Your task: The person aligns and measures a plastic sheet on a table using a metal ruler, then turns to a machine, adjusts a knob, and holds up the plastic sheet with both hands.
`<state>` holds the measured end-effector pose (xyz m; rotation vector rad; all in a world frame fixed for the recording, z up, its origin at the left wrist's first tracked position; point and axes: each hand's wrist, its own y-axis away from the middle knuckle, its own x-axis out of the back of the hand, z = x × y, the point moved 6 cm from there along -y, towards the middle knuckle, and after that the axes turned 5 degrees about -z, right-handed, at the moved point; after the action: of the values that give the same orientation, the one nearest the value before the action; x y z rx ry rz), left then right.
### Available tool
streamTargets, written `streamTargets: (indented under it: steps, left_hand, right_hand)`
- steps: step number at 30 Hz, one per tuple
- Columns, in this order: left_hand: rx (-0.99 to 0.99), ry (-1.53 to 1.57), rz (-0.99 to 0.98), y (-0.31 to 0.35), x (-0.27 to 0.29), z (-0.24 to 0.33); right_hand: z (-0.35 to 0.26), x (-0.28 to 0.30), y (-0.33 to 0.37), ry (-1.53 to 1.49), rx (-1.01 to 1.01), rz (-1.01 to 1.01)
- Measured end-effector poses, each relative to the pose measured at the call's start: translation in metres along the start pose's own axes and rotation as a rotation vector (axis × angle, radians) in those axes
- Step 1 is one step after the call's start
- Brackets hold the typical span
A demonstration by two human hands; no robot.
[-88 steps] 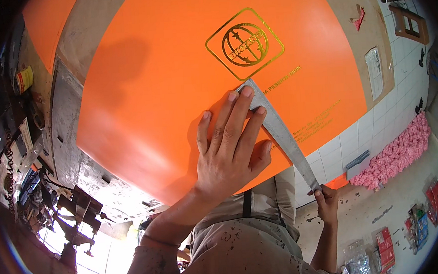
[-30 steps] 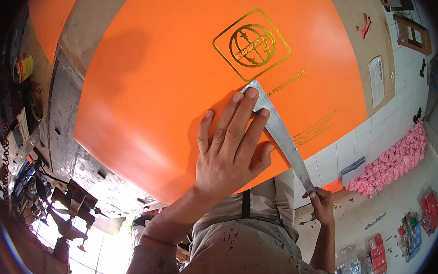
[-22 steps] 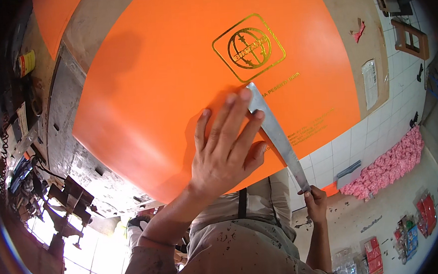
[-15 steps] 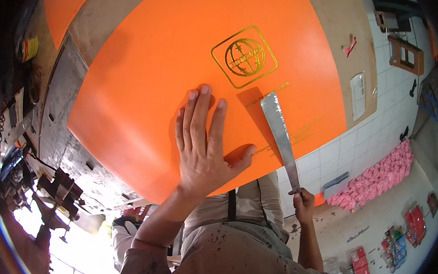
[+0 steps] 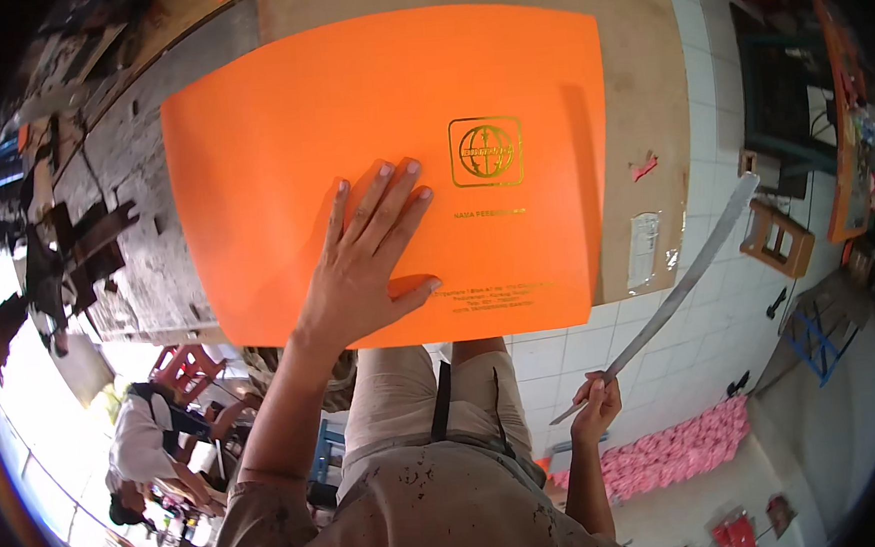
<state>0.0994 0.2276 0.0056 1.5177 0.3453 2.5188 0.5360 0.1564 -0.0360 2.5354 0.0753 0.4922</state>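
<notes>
While the left hand (image 5: 359,263) is lying spread on the gold-printed orange sheet (image 5: 427,94), the right hand (image 5: 598,406) is gripping a perhaps sharp metal strip (image 5: 681,292), risking scratches if swung low.

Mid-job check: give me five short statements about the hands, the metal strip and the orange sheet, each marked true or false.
1. The left hand rests on the orange sheet with its fingers stretched out. True.
2. The gold emblem is on the sheet's left half. False: the emblem is on the right half.
3. The right hand holds the long metal strip. True.
4. The strip's far end lies on the sheet. False: it appears to the right, beyond the sheet's edge.
5. A pink scrap lies right of the sheet. True.
</notes>
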Motion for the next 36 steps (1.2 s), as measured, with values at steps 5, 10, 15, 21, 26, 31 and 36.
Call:
streamTargets:
  steps: [5,10,15,21,26,31,36]
  left_hand:
    - [0.152,0.113,0.222,0.045,0.004,-0.004]
    - [0.500,0.124,0.556,0.159,-0.015,-0.028]
    - [0.841,0.159,0.664,0.299,-0.105,-0.042]
    - [1.218,0.948,0.247,0.459,-0.335,-0.022]
    - [1.066,0.979,0.022,0.491,-0.416,0.041]
    - [1.133,1.021,0.204,0.485,-0.384,0.044]
    - [1.212,1.015,0.400,0.497,-0.343,0.027]
  right_hand:
    - [-0.034,0.009,-0.036,0.031,0.078,0.019]
    - [-0.075,0.001,-0.069,0.013,0.143,-0.008]
    - [-0.089,-0.014,-0.084,0.050,0.211,-0.029]
    - [-0.101,-0.054,-0.083,0.058,0.246,-0.096]
    - [-0.079,-0.062,-0.111,0.141,0.364,-0.124]
    - [-0.075,-0.056,-0.125,0.187,0.365,-0.137]
    - [-0.085,-0.058,-0.115,0.153,0.313,-0.199]
